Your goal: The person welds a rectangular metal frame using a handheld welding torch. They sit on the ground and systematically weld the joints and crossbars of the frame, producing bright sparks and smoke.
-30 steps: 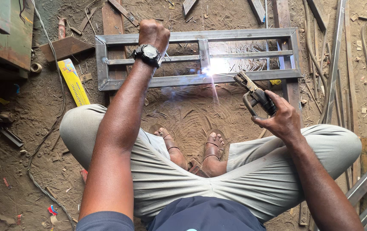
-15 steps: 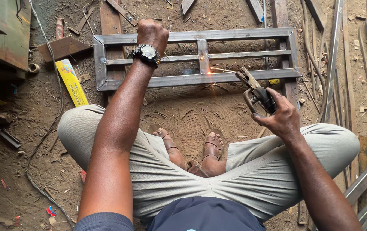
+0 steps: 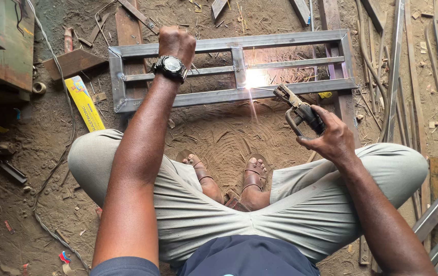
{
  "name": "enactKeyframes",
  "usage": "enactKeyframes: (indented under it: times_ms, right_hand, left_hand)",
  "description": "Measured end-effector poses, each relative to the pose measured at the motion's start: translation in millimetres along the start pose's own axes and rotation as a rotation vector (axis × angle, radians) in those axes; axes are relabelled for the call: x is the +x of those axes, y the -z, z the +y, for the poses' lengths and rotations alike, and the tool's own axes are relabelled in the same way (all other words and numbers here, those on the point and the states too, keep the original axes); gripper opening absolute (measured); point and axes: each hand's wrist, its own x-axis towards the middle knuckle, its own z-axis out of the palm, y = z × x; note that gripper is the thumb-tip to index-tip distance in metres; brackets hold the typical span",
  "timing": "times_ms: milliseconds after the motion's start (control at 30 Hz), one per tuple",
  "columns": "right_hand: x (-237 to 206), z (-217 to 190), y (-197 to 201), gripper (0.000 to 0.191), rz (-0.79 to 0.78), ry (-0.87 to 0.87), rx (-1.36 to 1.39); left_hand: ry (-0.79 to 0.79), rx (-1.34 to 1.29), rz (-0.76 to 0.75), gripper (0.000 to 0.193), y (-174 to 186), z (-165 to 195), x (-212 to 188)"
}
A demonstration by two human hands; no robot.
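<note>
The weld glare has flared bright again on the steel frame [image 3: 290, 91] (lying on the dirt floor). Right hand [image 3: 331, 138] grips the electrode holder [image 3: 298, 110]; left hand [image 3: 176, 43], clenched, presses the frame's top bar.

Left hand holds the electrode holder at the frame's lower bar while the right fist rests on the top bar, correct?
Hands are swapped. The head view shows the right hand holding the electrode holder at the metal frame, and the left hand, with the wristwatch, fisted on the top bar.
</note>
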Motion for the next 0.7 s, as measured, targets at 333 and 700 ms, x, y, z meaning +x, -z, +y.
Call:
enactKeyframes:
  times_ms: [333,700]
  right_hand:
    - [0,9,14,0.104,0.321,-0.023,0.118]
    - [17,60,98,0.12,0.335,0.002,-0.296]
  left_hand:
    - [-0.01,-0.073,-0.065,0.022,40,-5,3]
    - [0.156,-0.183,-0.188,0.025,49,10,42]
